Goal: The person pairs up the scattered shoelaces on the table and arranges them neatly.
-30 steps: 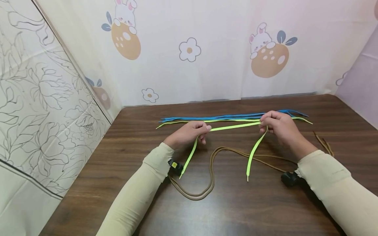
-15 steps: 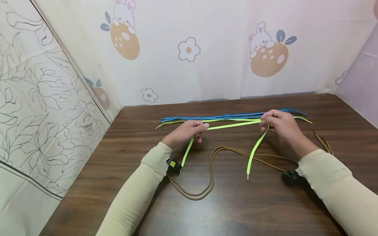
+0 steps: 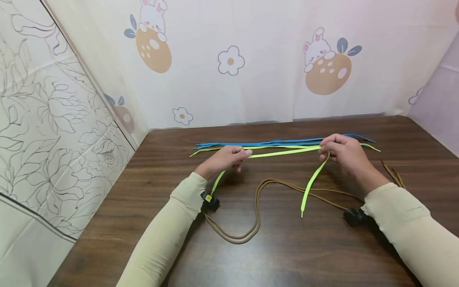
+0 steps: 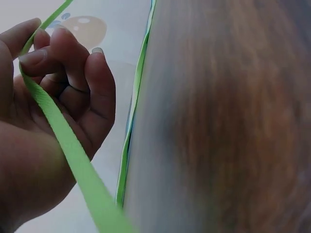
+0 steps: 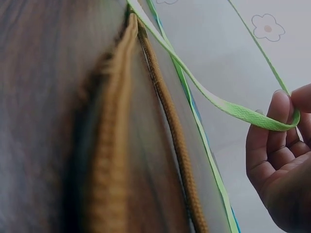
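Note:
A flat neon-green shoelace (image 3: 283, 153) is stretched between my two hands above the table. My left hand (image 3: 226, 158) pinches it between thumb and fingers, and a tail hangs down toward the wrist. In the left wrist view the shoelace (image 4: 68, 141) runs across the palm. My right hand (image 3: 342, 153) pinches the other part, and its free end dangles with the tip low over the table. The right wrist view has this shoelace (image 5: 243, 114) looping round at the fingertips. Just behind the hands, another green shoelace (image 3: 208, 149) lies beside several blue shoelaces (image 3: 236, 144).
A brown round cord (image 3: 256, 207), doubled, curves across the dark wooden table (image 3: 279, 255) under and in front of the hands. Its ends (image 3: 394, 175) lie at the right. A patterned curtain (image 3: 265, 79) stands along the table's back edge, and a flowered sheet (image 3: 53, 111) on the left.
My left hand has shifted slightly left and my right hand slightly right, so the green span between them is a little longer. The tail below the left hand has shortened.

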Tool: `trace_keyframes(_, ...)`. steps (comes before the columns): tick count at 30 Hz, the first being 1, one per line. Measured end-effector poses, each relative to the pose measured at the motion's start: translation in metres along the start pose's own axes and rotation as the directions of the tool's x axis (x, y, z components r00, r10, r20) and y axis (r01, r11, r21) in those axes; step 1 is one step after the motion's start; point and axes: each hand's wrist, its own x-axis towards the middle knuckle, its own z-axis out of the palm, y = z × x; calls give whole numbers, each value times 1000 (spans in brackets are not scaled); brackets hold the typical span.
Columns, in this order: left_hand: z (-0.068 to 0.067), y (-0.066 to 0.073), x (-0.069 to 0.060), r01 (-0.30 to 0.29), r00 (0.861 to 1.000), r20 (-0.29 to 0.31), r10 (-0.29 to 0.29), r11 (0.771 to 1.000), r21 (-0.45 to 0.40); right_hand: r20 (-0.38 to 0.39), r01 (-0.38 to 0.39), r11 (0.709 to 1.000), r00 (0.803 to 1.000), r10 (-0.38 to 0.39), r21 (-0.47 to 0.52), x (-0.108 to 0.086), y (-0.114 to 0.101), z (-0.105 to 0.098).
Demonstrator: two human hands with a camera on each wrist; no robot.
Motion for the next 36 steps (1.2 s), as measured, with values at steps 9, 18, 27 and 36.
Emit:
trace_keyframes(9,-4,-5,-1,8,1000,-20,-8,1000,-21,17,11,999,1000,-12,53,-1,2,0)
trace_keyframes(18,-8,-6,-2,36,995,-91,-41,998,-48,23,19,998,1000,-21,67,1,1,1)
trace_keyframes(27,-14,-8,-3,65,991,-111,-70,997,-52,37,23,986,999,-30,167,1,2,-4)
trace_keyframes(36,-18,-11,-3,68,989,-128,-74,996,-52,9,28,988,1000,-30,151,1,2,-8)
